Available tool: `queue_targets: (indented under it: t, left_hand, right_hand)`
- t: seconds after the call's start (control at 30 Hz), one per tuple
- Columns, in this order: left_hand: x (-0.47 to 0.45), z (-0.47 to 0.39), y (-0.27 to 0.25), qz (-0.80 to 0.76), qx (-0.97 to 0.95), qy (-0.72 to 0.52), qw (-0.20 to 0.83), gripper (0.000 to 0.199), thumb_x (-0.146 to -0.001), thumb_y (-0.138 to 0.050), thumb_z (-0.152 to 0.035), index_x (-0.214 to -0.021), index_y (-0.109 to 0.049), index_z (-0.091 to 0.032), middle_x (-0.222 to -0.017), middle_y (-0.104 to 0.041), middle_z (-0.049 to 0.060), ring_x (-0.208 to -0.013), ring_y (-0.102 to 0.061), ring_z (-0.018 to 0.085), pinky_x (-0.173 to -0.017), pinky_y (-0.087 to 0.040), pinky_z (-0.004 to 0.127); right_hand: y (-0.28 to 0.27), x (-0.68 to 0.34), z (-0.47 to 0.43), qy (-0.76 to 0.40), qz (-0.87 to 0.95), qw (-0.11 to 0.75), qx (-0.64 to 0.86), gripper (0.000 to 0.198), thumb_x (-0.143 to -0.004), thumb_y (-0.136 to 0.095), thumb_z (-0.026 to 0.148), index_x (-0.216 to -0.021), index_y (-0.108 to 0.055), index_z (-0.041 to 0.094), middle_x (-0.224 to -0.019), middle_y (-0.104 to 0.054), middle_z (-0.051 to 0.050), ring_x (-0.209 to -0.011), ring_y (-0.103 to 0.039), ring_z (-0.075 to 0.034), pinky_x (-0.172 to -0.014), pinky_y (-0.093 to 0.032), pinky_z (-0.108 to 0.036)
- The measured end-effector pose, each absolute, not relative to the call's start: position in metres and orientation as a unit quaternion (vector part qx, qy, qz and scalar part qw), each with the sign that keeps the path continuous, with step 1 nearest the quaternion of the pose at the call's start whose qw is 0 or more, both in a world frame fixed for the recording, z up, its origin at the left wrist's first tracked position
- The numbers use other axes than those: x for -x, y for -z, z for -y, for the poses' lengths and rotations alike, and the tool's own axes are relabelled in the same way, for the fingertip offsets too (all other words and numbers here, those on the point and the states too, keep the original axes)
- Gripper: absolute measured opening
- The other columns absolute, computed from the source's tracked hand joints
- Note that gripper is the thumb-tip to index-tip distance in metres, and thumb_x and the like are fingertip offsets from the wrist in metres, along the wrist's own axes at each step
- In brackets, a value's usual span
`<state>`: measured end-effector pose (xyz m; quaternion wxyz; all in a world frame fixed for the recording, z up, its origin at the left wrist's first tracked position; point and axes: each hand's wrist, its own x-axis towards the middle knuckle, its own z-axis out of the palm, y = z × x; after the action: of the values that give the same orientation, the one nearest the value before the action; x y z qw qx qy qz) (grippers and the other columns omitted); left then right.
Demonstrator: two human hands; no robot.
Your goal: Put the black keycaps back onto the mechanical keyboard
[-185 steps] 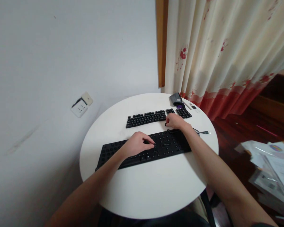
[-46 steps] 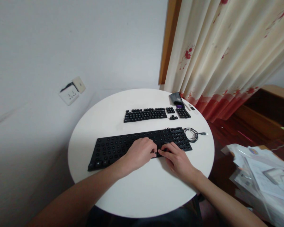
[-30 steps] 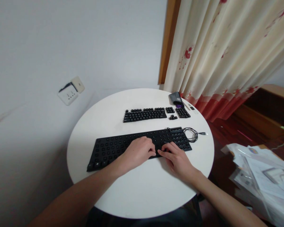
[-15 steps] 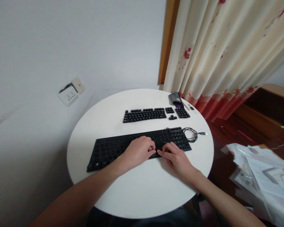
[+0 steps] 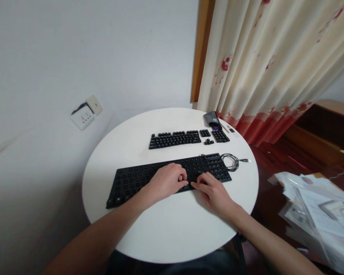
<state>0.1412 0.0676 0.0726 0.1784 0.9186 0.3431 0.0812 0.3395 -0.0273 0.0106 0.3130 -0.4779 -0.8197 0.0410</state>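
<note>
A black keyboard base (image 5: 132, 183), most of its keycaps off, lies aslant on the round white table (image 5: 172, 229). Over its lower middle edge my left hand (image 5: 167, 181) is closed, fingers curled downward; what they hold, if anything, is hidden. Close beside it my right hand (image 5: 213, 191) rests at the keyboard's front edge with fingers bent together. Its fingertips touch the key area, and anything between them is too small to make out. Farther back, the removed black keycaps (image 5: 174, 140) are laid out in keyboard order, with a number block (image 5: 220, 136) at the right.
A coiled cable (image 5: 231, 162) with a USB plug lies right of the keyboard. A grey pouch (image 5: 211, 119) sits at the table's back right. Papers and plastic bags (image 5: 318, 206) are heaped on the right. A wall (image 5: 88, 57) and a curtain (image 5: 246, 76) stand behind.
The view has shifted very slightly. Both hands stay at nearly the same place on the keyboard, and the keycaps have not moved.
</note>
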Motion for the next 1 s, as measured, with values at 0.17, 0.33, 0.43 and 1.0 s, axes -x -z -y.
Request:
queue_targets:
  t: [0.17, 0.33, 0.43, 1.0]
  left_hand:
    - [-0.1409, -0.0677, -0.0677, -0.343, -0.918, -0.075, 0.182, 0.008, -0.08, -0.071, -0.027, -0.077, -0.068, -0.021, -0.082, -0.065, 0.0, -0.078, -0.059, 0.017, -0.069, -0.041, 0.028]
    - [-0.1416, -0.0685, -0.0692, -0.337, -0.918, -0.09, 0.191, 0.008, -0.084, -0.068, -0.029, -0.08, -0.069, -0.021, -0.082, -0.064, 0.001, -0.078, -0.058, 0.017, -0.069, -0.04, 0.028]
    - [-0.1423, -0.0683, -0.0707, -0.332, -0.918, -0.099, 0.192, 0.014, -0.089, -0.062, -0.03, -0.079, -0.068, -0.021, -0.082, -0.064, 0.001, -0.079, -0.058, 0.017, -0.07, -0.041, 0.028]
    - [-0.1441, -0.0726, -0.0657, -0.329, -0.912, -0.098, 0.223, 0.009, -0.086, -0.064, -0.027, -0.082, -0.07, -0.022, -0.081, -0.066, 0.0, -0.079, -0.059, 0.017, -0.071, -0.041, 0.028]
  right_hand:
    - [-0.0079, -0.3397, 0.0259, -0.059, 0.806, 0.344, 0.478, 0.042, -0.081, -0.048, -0.001, -0.112, -0.067, 0.02, -0.096, -0.06, -0.008, -0.088, -0.055, -0.021, -0.072, -0.051, -0.034]
    - [-0.011, -0.3402, 0.026, -0.076, 0.802, 0.368, 0.464, 0.039, -0.082, -0.048, 0.0, -0.11, -0.066, 0.019, -0.096, -0.061, -0.008, -0.089, -0.056, -0.021, -0.074, -0.051, -0.034]
    - [-0.0116, -0.3407, 0.0261, -0.081, 0.801, 0.367, 0.466, 0.037, -0.082, -0.048, 0.0, -0.109, -0.066, 0.02, -0.095, -0.061, -0.008, -0.089, -0.056, -0.021, -0.074, -0.051, -0.034]
    - [-0.0112, -0.3393, 0.0259, -0.101, 0.799, 0.359, 0.472, 0.04, -0.082, -0.049, 0.0, -0.114, -0.064, 0.019, -0.098, -0.062, -0.008, -0.09, -0.055, -0.022, -0.076, -0.051, -0.036]
